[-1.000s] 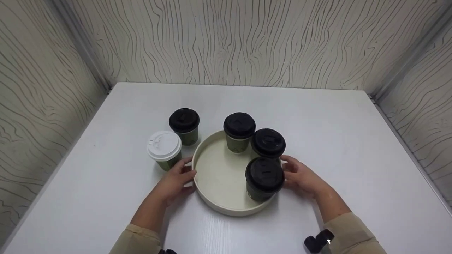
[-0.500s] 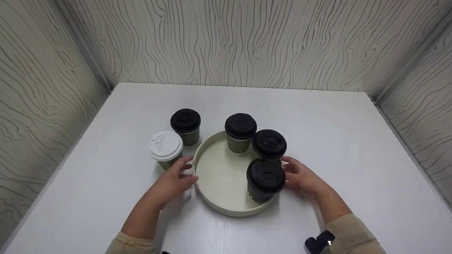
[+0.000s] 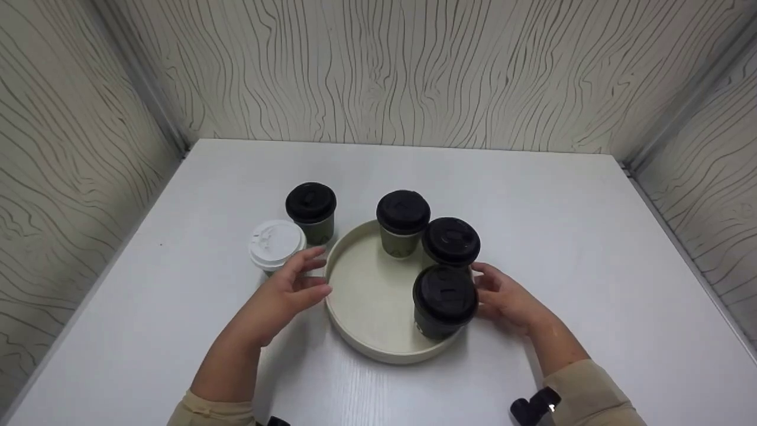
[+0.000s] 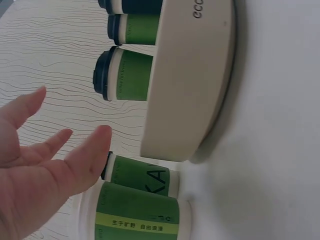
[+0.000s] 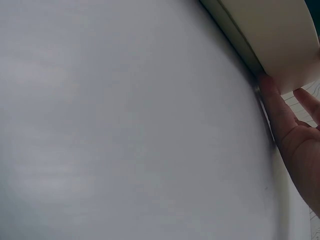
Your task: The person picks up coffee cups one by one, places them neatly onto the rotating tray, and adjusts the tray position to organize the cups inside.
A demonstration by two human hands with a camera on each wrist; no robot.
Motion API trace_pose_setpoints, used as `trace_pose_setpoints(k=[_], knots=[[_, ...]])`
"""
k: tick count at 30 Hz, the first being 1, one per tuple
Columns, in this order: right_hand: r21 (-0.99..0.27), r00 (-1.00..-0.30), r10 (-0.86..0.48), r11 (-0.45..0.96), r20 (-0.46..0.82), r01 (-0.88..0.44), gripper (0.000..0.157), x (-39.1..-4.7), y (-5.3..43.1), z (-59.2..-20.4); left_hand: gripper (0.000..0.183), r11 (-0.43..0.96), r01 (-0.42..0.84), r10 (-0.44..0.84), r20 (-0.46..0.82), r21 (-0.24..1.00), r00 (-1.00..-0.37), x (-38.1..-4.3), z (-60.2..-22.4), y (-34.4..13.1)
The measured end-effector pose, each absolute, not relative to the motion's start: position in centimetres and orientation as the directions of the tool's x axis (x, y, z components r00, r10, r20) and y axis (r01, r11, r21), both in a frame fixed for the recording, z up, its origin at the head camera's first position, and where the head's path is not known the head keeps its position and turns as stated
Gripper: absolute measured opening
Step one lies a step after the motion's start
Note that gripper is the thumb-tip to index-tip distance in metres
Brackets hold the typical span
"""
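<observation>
Tray (image 3: 366, 302) looks stiff, light; I'd grip walls at nine, three. Left hand (image 3: 275, 305) spread near nine; right hand (image 3: 505, 300), fingers extended, touches three.

Beige sleeves (image 3: 591, 391), small black rounded devices (image 3: 535, 405) at cuffs, bare hands (image 3: 278, 300)

The round tray (image 3: 366, 299) looks like moulded plastic, cream, smooth and matt, its lettering dark on the plain outer wall. The takeaway cups (image 4: 137, 212) appear to be paper, with matt green printed bands. Their black lids (image 3: 403, 208) and the one white lid (image 3: 276, 241) look like smooth plastic, with a soft sheen. The white surface (image 3: 562, 225) is smooth, slightly glossy, finely streaked. Wood-grain lines pattern the matt wall panels (image 3: 378, 71); the sleeves (image 3: 591, 393) are creased cloth.
</observation>
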State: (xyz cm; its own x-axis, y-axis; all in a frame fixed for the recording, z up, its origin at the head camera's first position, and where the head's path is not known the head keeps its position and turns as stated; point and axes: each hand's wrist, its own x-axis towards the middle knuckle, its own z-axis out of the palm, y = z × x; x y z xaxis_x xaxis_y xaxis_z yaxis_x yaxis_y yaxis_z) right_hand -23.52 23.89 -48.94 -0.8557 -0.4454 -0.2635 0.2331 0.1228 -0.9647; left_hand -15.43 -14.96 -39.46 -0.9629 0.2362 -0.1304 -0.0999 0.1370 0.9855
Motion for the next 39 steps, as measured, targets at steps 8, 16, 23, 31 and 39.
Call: trace_pose_setpoints(k=[8, 16, 23, 31, 39], knots=[[-0.965, -0.857, -0.444, 0.108, -0.261, 0.239, 0.069, -23.4, 23.9, -48.9, 0.059, 0.073, -0.024, 0.227, -0.04, 0.997, -0.973, -15.6, -37.7, -16.2], [-0.966, -0.85, -0.462, 0.061, -0.252, 0.253, 0.066, -23.4, 23.9, -48.9, 0.056, -0.113, 0.057, 0.071, 0.065, 0.992, -0.995, -15.9, -36.1, -18.0], [-0.967, -0.856, -0.451, 0.091, -0.254, 0.239, 0.065, -23.5, 23.8, -49.0, 0.059, -0.088, 0.207, -0.157, 0.192, 0.974, -0.969, -16.4, -36.1, -20.3], [-0.966, -0.86, -0.439, 0.109, -0.26, 0.236, 0.068, -23.5, 23.8, -49.1, 0.062, -0.136, 0.214, -0.296, 0.166, 0.967, -0.941, -17.1, -37.9, -22.1], [-0.964, -0.855, -0.446, 0.091, -0.263, 0.249, 0.067, -23.5, 23.8, -49.1, 0.062, -0.132, 0.169, -0.33, 0.117, 0.977, -0.937, -17.8, -40.1, -23.1]])
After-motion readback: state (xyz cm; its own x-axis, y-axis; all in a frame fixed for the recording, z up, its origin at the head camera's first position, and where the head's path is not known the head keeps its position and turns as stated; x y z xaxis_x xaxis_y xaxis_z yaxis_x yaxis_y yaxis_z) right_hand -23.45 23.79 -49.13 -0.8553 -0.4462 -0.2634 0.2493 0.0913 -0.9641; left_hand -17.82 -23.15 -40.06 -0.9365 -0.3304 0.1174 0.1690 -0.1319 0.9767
